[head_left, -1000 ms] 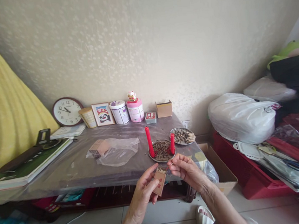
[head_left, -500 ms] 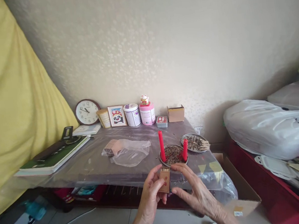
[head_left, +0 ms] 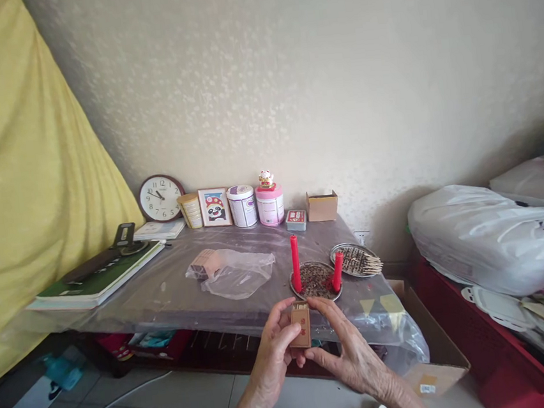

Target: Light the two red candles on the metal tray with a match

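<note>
My left hand (head_left: 275,351) holds a small brown matchbox (head_left: 302,326) upright, thumb across its front face. The top end of the box is slid partly open, and pale matches show there. My right hand (head_left: 346,351) spans the box's right side, index fingertip at the top end and thumb at the bottom. Just beyond the box is a round metal plate (head_left: 317,296) of dark grains. A tall red candle (head_left: 296,264) stands on its left side and a shorter red candle (head_left: 338,271) leans slightly on its right.
A second plate (head_left: 336,247) holds several used matchsticks. On the plastic-covered table (head_left: 164,285) lie a clear bag (head_left: 240,274) and a green book (head_left: 100,275). A clock (head_left: 160,198), tins and a small carton (head_left: 322,207) line the wall. Right of the table stands a cardboard box (head_left: 438,335).
My right hand has closed in on the matchbox, its index finger and thumb now against the ends. The view has shifted slightly.
</note>
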{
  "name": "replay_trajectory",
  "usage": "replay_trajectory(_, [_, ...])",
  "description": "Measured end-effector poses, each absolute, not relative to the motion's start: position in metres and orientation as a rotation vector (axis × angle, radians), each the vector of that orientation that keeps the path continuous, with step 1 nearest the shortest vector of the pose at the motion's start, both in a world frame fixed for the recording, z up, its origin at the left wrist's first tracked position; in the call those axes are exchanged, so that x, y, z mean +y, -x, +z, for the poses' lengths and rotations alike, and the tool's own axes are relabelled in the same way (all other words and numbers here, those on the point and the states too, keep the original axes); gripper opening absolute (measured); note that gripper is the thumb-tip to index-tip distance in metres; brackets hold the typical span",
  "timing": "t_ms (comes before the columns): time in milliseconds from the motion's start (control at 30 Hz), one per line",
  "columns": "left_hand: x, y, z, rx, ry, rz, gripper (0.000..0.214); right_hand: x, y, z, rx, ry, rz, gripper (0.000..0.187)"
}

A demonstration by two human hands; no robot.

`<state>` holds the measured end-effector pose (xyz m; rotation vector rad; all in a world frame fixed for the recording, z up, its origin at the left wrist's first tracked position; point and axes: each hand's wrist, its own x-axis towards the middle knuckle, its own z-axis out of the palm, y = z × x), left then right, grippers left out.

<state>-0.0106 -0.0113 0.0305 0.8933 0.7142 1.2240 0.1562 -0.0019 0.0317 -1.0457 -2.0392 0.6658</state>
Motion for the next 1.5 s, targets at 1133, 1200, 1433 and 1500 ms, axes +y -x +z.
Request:
replay_trajectory(1133, [-0.012, 0.011, 0.034, 0.492, -1.057, 1.220, 0.041, 0.001, -0.168, 0.043, -1.842, 1.017, 0.915, 0.046])
replay_trajectory(1200, [-0.012, 0.010, 0.033, 0.490, -1.054, 1.224, 0.040, 0.002, -0.168, 0.044, -1.842, 1.010, 0.919, 0.045])
replay_trajectory(1433, [-0.011, 0.010, 0.027, 0.494, -1.075, 1.240, 0.053, 0.002, -0.170, 0.045, -1.853, 1.012, 0.920, 0.043])
replay_trajectory(1500, [-0.011, 0.011, 0.027, 0.512, -1.108, 1.227, 0.053, 0.002, -0.170, 0.047, -1.858, 1.022, 0.924, 0.042])
